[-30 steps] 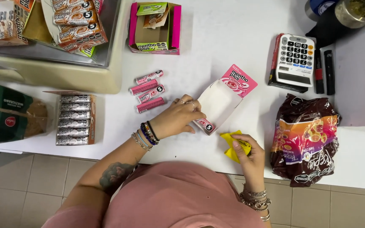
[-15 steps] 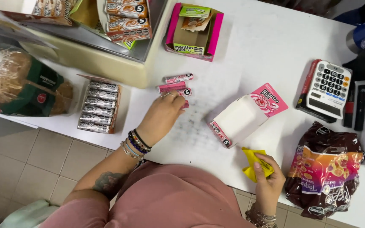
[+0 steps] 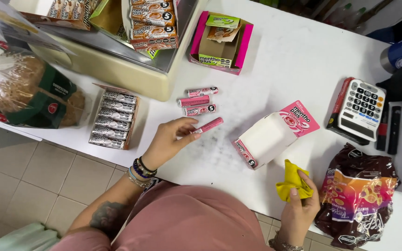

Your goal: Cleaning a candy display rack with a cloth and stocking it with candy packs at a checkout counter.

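Observation:
My left hand [image 3: 169, 139] pinches one pink candy roll [image 3: 209, 125] by its near end, just above the white counter [image 3: 280, 56]. Three more pink rolls [image 3: 200, 100] lie side by side a little beyond it. To the right lies an overturned white and pink carton [image 3: 271, 137], its flap open. At the counter's near edge my right hand [image 3: 298, 209] grips a crumpled yellow cloth [image 3: 291, 186].
An open pink display box [image 3: 219, 42] stands at the back. A tray of grey candy rolls [image 3: 112, 120] and a bagged bread loaf [image 3: 22, 90] sit at left. A calculator [image 3: 361, 110], pens [image 3: 387, 129] and a dark snack bag [image 3: 359, 197] lie at right.
My left hand left the carton, reached to the loose pink rolls and picked one up. The right hand with the yellow cloth stayed at the counter's edge. The view shifted.

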